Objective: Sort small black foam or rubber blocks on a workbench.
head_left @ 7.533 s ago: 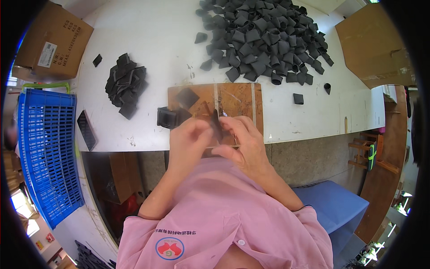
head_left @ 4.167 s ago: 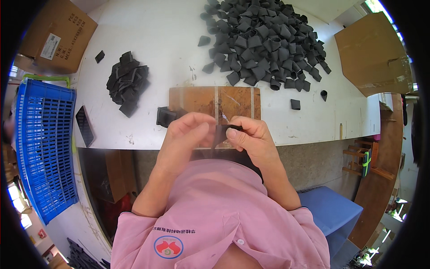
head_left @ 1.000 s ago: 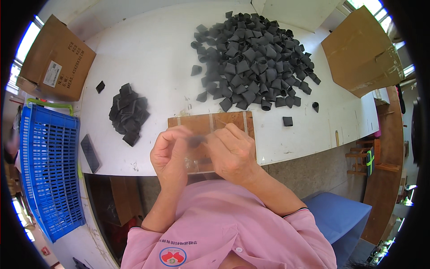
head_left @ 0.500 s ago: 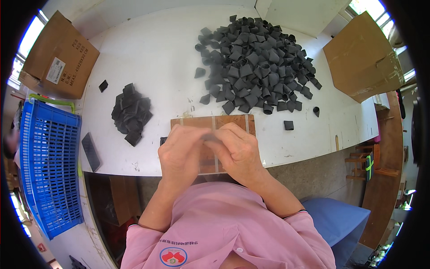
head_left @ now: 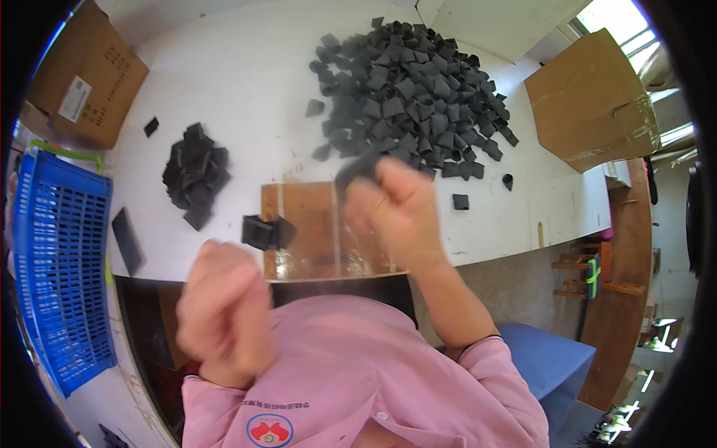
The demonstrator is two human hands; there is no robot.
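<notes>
My right hand, blurred by motion, is raised over the right part of a brown board. Its fingers are closed on a dark grey fabric piece, which sticks out on the far left side of the hand. Curled into a fist, my left hand hovers in front of the table edge, left of the board. It is smeared, and anything inside it is hidden. Several dark folded pieces lie at the board's left edge. Beyond my right hand spreads a large heap of dark grey fabric loops.
A smaller pile of flat dark pieces lies on the left of the white table. A phone-like dark slab and a blue plastic basket are farther left. Cardboard boxes flank the table. A blue stool-like block stands at right.
My hands were together over the board and have moved apart: the left toward me and leftward, the right slightly right with the dark piece. The view has shifted a little.
</notes>
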